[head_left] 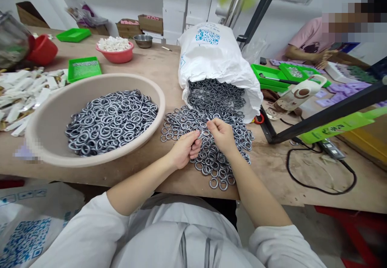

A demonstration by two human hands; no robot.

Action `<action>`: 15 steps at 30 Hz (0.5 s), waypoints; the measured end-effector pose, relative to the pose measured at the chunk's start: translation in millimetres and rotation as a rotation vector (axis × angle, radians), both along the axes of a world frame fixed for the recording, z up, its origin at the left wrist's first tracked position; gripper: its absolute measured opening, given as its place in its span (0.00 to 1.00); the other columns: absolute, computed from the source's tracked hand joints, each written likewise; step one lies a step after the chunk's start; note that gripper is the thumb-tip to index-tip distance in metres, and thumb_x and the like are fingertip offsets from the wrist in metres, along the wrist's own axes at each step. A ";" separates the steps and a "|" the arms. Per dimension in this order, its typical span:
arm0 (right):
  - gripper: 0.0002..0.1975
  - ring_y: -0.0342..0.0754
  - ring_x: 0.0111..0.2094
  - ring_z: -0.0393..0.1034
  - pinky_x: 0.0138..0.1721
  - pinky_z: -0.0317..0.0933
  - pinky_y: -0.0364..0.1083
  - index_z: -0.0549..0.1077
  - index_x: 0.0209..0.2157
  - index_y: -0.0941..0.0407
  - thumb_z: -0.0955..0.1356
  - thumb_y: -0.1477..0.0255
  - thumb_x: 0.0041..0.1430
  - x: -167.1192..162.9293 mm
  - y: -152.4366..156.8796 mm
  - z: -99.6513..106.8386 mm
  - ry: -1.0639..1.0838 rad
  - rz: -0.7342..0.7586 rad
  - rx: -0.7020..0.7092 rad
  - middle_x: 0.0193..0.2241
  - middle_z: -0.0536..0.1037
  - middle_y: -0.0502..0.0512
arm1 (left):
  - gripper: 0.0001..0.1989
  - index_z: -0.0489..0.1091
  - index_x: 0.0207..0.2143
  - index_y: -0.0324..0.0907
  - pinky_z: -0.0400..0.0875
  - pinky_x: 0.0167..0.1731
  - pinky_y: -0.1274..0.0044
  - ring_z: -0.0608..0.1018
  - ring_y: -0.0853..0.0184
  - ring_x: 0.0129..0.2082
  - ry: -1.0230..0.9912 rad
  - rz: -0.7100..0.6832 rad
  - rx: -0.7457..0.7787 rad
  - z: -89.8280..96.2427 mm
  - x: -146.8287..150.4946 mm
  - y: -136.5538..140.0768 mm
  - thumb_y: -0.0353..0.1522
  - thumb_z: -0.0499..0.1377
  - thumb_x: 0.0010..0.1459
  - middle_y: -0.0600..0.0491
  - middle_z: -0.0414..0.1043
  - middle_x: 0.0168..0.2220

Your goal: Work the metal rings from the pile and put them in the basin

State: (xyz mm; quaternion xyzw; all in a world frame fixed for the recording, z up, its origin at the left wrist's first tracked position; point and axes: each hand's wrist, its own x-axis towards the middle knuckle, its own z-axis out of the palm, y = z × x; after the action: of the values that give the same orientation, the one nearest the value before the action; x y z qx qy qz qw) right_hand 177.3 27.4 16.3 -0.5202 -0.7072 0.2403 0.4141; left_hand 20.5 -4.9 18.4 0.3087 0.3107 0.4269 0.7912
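Grey rings [211, 161] lie in a loose heap on the table, spilling from the mouth of a white sack [211, 56]. Above this heap my left hand [186, 149] is closed, thumb and forefinger pinched at what looks like a small grey ring. Close by on its right, my right hand [223, 137] is also closed with fingers curled; whatever it may hold is hidden. A small gap separates the two hands. To the left stands a wide beige basin [45, 139] holding many similar grey rings.
White pieces [22, 92] are piled at the far left. Behind the basin are a green tray [84, 69] and a pink bowl [115, 56]. A black metal frame [329, 112], a bottle [298, 96] and a cable [320, 193] are on the right. Another person [311, 38] sits across.
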 end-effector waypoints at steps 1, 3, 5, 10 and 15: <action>0.26 0.44 0.24 0.54 0.28 0.49 0.45 0.60 0.22 0.52 0.60 0.47 0.63 3.6 3.6 -1.3 0.038 -0.042 -0.012 0.18 0.59 0.46 | 0.22 0.58 0.23 0.41 0.48 0.12 0.85 0.53 0.80 0.13 -0.012 -0.014 0.008 0.4 0.6 -1.3 0.46 0.63 0.55 0.63 0.51 0.17; 0.27 0.44 0.24 0.54 0.29 0.50 0.45 0.61 0.23 0.52 0.60 0.44 0.61 8.8 8.6 -3.6 0.079 -0.071 -0.016 0.19 0.58 0.46 | 0.20 0.61 0.24 0.40 0.52 0.12 0.85 0.56 0.79 0.13 -0.023 -0.004 0.012 0.6 0.8 -1.9 0.44 0.64 0.55 0.61 0.55 0.18; 0.27 0.45 0.25 0.57 0.30 0.52 0.44 0.64 0.25 0.53 0.59 0.44 0.62 10.5 11.9 -4.6 0.074 -0.076 -0.018 0.19 0.61 0.46 | 0.16 0.67 0.28 0.38 0.57 0.13 0.84 0.60 0.79 0.14 -0.018 0.037 0.015 0.1 -0.7 0.1 0.42 0.64 0.55 0.59 0.61 0.20; 0.22 0.48 0.31 0.68 0.33 0.56 0.44 0.74 0.35 0.54 0.61 0.51 0.64 3.0 26.3 2.5 -0.263 -0.111 -0.169 0.28 0.76 0.52 | 0.10 0.72 0.41 0.38 0.66 0.17 0.83 0.66 0.77 0.17 -0.011 0.194 -0.030 -1.9 -8.2 11.5 0.29 0.58 0.55 0.55 0.71 0.28; 0.15 0.54 0.41 0.73 0.37 0.59 0.46 0.79 0.40 0.53 0.67 0.59 0.61 -16.0 51.1 4.5 -0.711 -0.122 -0.223 0.41 0.81 0.59 | 0.05 0.69 0.33 0.38 0.67 0.18 0.84 0.70 0.76 0.19 -0.019 0.338 -0.205 1.8 -13.6 19.2 0.31 0.56 0.58 0.55 0.71 0.27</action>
State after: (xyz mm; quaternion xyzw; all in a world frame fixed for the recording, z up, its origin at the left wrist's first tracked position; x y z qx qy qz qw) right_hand 161.3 78.6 20.9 -0.6543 -0.7439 0.0952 0.0974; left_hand 6.9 14.2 20.2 0.1660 0.3922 0.5226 0.7386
